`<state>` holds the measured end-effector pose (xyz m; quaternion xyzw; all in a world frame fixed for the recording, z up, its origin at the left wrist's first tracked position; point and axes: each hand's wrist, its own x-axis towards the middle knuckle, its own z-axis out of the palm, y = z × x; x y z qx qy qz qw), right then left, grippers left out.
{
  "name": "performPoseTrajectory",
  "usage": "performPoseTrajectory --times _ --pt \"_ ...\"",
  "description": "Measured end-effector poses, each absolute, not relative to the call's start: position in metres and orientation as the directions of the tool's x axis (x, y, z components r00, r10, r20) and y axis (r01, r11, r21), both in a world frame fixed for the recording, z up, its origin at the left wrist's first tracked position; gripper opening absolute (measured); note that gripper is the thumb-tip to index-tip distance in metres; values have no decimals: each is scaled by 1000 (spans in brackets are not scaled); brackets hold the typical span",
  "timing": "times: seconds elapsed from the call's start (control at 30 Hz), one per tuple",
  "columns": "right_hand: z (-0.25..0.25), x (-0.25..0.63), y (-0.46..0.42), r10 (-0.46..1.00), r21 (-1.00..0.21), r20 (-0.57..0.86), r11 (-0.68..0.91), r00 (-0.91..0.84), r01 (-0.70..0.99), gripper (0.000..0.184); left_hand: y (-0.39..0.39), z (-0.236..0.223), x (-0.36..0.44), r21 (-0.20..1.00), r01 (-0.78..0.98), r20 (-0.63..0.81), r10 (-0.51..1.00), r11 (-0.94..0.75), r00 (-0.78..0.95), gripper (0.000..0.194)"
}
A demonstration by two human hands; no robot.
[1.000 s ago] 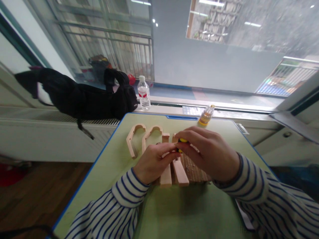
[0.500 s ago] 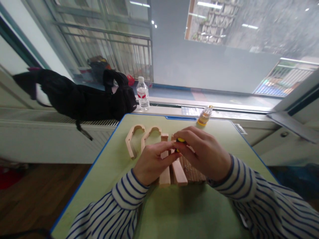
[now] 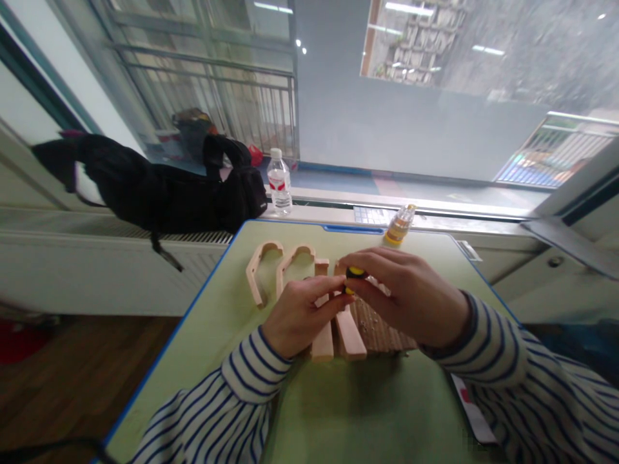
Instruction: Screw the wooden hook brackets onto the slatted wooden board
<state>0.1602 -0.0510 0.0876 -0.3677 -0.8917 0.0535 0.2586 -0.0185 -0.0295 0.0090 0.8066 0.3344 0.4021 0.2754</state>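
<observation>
Both hands meet over wooden parts on a green table (image 3: 338, 412). My right hand (image 3: 406, 296) is closed round a small tool with a yellow and black handle (image 3: 355, 273), held upright. My left hand (image 3: 297, 316) pinches at the tool's lower end, just above two straight wooden bars (image 3: 338, 335); what its fingertips hold is too small to name. A slatted wooden panel (image 3: 382, 332) lies under my right hand. Two curved wooden pieces (image 3: 271, 267) rest to the left of the bars.
A small bottle of amber liquid (image 3: 400, 225) stands at the table's far edge. On the windowsill behind are a clear water bottle (image 3: 279, 182) and a black bag (image 3: 164, 190). Wooden floor lies left of the table. A paper edge (image 3: 471, 412) shows under my right sleeve.
Both hands stay together on the tool; my right hand has shifted slightly on the handle. The view wobbled a little.
</observation>
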Motion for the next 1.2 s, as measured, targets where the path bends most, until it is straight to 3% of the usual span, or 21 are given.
performPoseTrajectory --times 0.67,1.2 --pt "77 158 -59 672 -241 514 709 -533 663 22 -31 14 -18 757 237 421 732 -609 536 24" --pt "93 158 -54 686 -237 423 715 -593 658 29 -31 14 -17 710 330 475 768 -623 429 22"
